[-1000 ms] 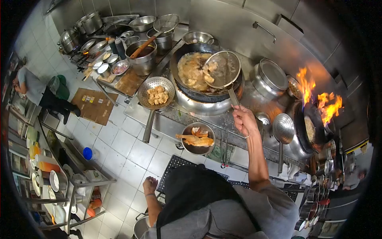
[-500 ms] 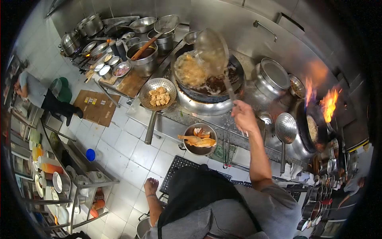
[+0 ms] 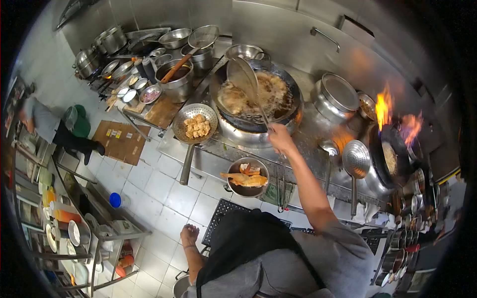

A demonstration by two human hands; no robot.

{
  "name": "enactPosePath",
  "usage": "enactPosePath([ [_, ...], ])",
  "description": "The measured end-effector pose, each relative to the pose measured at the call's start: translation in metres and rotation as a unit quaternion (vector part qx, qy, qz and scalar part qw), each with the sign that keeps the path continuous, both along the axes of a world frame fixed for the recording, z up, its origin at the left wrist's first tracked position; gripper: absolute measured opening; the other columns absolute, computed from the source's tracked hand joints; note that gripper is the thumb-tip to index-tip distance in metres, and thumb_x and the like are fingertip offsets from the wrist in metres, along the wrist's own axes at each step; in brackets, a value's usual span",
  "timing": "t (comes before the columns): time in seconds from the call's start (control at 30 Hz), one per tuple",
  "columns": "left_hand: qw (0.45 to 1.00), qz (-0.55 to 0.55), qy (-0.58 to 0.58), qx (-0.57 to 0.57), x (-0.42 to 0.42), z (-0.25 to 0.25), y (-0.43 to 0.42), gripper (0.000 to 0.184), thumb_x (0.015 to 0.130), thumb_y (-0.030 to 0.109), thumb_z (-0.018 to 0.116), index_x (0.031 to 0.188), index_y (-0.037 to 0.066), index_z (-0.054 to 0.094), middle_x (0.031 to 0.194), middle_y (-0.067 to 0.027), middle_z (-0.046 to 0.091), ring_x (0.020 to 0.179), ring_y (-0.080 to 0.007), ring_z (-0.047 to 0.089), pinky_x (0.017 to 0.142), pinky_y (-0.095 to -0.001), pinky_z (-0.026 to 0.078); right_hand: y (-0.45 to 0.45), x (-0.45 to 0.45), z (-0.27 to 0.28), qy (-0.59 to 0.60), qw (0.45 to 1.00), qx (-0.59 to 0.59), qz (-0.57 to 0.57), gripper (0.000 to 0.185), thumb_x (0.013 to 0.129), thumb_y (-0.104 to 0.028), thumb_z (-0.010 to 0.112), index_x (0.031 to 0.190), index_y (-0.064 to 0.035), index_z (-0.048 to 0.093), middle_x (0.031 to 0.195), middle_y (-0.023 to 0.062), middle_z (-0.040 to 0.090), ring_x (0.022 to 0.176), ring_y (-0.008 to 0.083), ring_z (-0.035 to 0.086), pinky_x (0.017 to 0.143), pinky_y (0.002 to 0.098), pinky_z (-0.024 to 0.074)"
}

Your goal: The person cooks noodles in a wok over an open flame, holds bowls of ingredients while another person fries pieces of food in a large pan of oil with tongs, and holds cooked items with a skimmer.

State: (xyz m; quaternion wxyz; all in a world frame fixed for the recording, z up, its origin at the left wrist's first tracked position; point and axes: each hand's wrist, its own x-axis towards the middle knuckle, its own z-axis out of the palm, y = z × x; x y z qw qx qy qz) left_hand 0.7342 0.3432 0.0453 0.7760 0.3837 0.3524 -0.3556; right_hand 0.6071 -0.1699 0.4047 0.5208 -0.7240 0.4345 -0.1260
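Observation:
My right hand (image 3: 281,139) is wrapped round the handle of a wire-mesh strainer (image 3: 243,79). The strainer's round head is tilted in the left part of a large black wok (image 3: 296,102), among bubbling oil and frying pieces (image 3: 272,89). My left hand (image 3: 189,235) hangs low over the floor at my side, fingers curled, touching nothing that I can see. Left of the wok rests a perforated ladle (image 3: 181,115) with browned fried pieces (image 3: 197,126). A metal bowl (image 3: 247,191) with large fried pieces (image 3: 244,179) sits at the stove's front edge.
Flames (image 3: 383,110) rise by a second wok (image 3: 378,158) at the right. A lidded pot (image 3: 334,102) and another perforated ladle (image 3: 356,159) lie between the woks. Pots and small bowls crowd the back left. A person (image 3: 44,119) stands at the far left beside shelving.
The strainer has swung from the wok's right side to its left, and my right hand has moved left with it. The frying pieces have shifted in the oil.

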Motion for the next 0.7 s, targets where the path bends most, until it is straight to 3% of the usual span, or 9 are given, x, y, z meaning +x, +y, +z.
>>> enactPosePath([
  [0.07,1.0,-0.006,0.006,0.002,0.001,-0.006,0.006,0.004,0.087,0.007,0.052,0.083,0.006,0.052,0.072,-0.0047,0.05,0.068,-0.0216,0.051,0.07,-0.044,0.045,-0.008,0.004,-0.021,-0.046,0.989,-0.143,0.002,0.023,0.082,-0.004,0.051,0.102,0.0016,0.062,0.068,0.0229,0.055,0.064,0.0324,0.06,0.06,0.0422,0.0448],
  [0.17,1.0,0.007,-0.011,0.023,0.001,-0.008,0.008,0.003,0.087,0.008,0.052,0.088,0.005,0.053,0.078,-0.0065,0.053,0.071,-0.0218,0.052,0.072,-0.0439,0.045,-0.001,-0.009,-0.025,-0.067,0.971,-0.229,0.003,0.025,0.082,-0.004,0.053,0.104,0.0013,0.063,0.073,0.0248,0.058,0.066,0.0375,0.06,0.062,0.042,0.0461],
  [0.23,0.998,0.039,-0.013,0.04,0.0,-0.006,0.004,0.004,0.088,0.008,0.053,0.089,0.004,0.053,0.078,-0.0072,0.053,0.071,-0.0215,0.053,0.072,-0.0435,0.046,0.008,-0.019,-0.02,-0.094,0.958,-0.271,-0.017,0.023,0.083,-0.004,0.053,0.103,0.0021,0.063,0.072,0.0239,0.059,0.062,0.0351,0.061,0.06,0.0421,0.047],
  [0.37,0.999,-0.004,0.003,0.034,-0.004,-0.006,-0.003,0.008,0.09,0.009,0.053,0.087,0.003,0.052,0.078,-0.0069,0.052,0.07,-0.021,0.052,0.07,-0.0421,0.046,-0.003,0.011,0.0,-0.029,0.993,-0.116,0.023,0.019,0.088,-0.007,0.051,0.098,0.0049,0.062,0.07,0.0199,0.062,0.046,0.0271,0.059,0.049,0.0427,0.0471],
  [0.4,0.999,-0.003,0.014,0.037,-0.004,-0.004,-0.007,0.007,0.09,0.009,0.052,0.087,0.002,0.051,0.077,-0.0069,0.052,0.068,-0.0213,0.052,0.069,-0.0416,0.046,-0.005,0.015,0.011,0.016,0.997,-0.073,0.023,0.015,0.088,-0.006,0.051,0.091,0.0056,0.06,0.068,0.0209,0.058,0.055,0.0313,0.061,0.055,0.0438,0.0472],
  [0.5,0.999,-0.014,-0.034,0.026,-0.005,0.007,-0.01,0.006,0.09,0.007,0.051,0.088,0.002,0.051,0.076,-0.0071,0.052,0.068,-0.0216,0.052,0.067,-0.0409,0.046,-0.016,0.015,-0.015,-0.087,0.951,-0.296,0.005,0.012,0.087,-0.005,0.05,0.087,0.0061,0.056,0.066,0.0216,0.054,0.065,0.0354,0.061,0.062,0.0453,0.0463],
  [0.53,0.999,-0.012,-0.039,0.011,-0.007,0.002,-0.006,0.006,0.09,0.007,0.051,0.088,0.002,0.051,0.075,-0.0071,0.052,0.067,-0.0216,0.052,0.067,-0.0407,0.046,-0.007,0.008,-0.008,-0.106,0.958,-0.266,-0.025,0.012,0.086,-0.004,0.05,0.088,0.006,0.056,0.067,0.0225,0.051,0.074,0.0393,0.059,0.069,0.0465,0.0447],
  [0.63,0.999,-0.004,-0.039,-0.005,-0.007,-0.003,-0.007,0.006,0.09,0.007,0.052,0.089,0.001,0.051,0.075,-0.0071,0.052,0.067,-0.0215,0.052,0.066,-0.0403,0.046,-0.01,0.0,-0.02,-0.096,0.947,-0.304,-0.043,0.011,0.085,-0.003,0.051,0.088,0.0056,0.058,0.063,0.0195,0.054,0.059,0.0338,0.06,0.056,0.0446,0.045],
  [0.7,0.999,0.002,-0.011,0.035,-0.013,0.008,-0.012,0.006,0.091,0.007,0.052,0.09,0.001,0.051,0.075,-0.0069,0.053,0.067,-0.0214,0.052,0.066,-0.0401,0.046,-0.036,0.012,-0.028,-0.093,0.985,-0.143,-0.034,0.012,0.084,-0.002,0.05,0.085,0.0047,0.059,0.065,0.0131,0.057,0.047,0.022,0.052,0.043,0.0372,0.0386],
])
